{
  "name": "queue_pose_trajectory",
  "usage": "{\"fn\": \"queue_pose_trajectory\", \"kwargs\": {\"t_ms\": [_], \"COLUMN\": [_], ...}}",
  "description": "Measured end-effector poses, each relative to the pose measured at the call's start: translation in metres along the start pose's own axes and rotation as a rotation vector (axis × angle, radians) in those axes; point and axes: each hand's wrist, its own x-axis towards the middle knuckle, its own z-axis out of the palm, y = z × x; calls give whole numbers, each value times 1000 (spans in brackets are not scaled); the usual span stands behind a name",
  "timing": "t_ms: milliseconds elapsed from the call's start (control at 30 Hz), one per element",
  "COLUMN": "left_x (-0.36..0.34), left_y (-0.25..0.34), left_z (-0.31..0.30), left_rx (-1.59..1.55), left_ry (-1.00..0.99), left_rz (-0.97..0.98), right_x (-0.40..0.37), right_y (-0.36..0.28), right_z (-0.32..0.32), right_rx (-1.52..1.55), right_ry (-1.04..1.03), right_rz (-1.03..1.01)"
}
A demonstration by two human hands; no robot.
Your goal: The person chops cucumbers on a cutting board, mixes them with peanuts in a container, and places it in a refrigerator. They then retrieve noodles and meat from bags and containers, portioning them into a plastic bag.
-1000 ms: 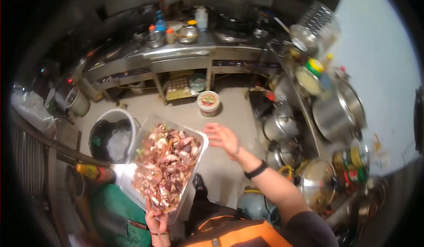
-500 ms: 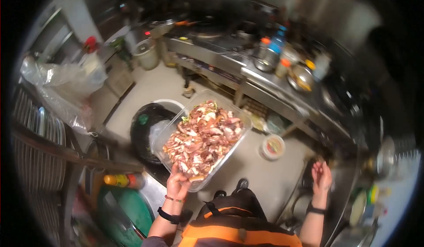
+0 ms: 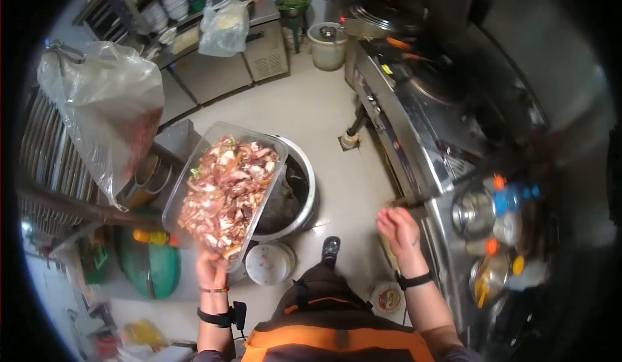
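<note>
My left hand [image 3: 211,271] grips the near end of a clear plastic tub [image 3: 264,203], holding it tilted out over the floor. Sliced raw meat [image 3: 223,190] with a few green bits fills the tub. Beneath its right side is a large round bin [image 3: 307,201] with a dark inside, partly hidden by the tub. My right hand [image 3: 400,234] is away to the right with fingers stretched out, holding nothing, near the edge of the steel counter.
On the left, a plastic bag [image 3: 113,96] hangs by a plate rack, above a green round board [image 3: 150,268] with a knife. A white-lidded bucket [image 3: 269,263] stands on the floor. The stove counter [image 3: 421,158] runs along the right, with bottles [image 3: 508,199]. A pail [image 3: 327,48] stands farther back.
The view has turned left, bringing the back counter into sight. My left hand and the tub have shifted left in view. My right hand shows nearer the middle, still holding nothing.
</note>
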Motion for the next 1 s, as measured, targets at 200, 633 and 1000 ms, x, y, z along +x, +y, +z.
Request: {"fn": "queue_pose_trajectory", "kwargs": {"t_ms": [200,633,1000], "left_x": [64,224,385], "left_y": [-29,-73,-24], "left_z": [-12,128,172], "left_rx": [-66,-283,-378], "left_ry": [221,398,463], "left_rz": [158,349,513], "right_x": [104,386,537], "right_y": [-57,-159,-156], "right_z": [93,235,456], "right_rx": [-64,-198,-413], "right_ry": [-112,-319,-592], "right_rz": [61,36,199]}}
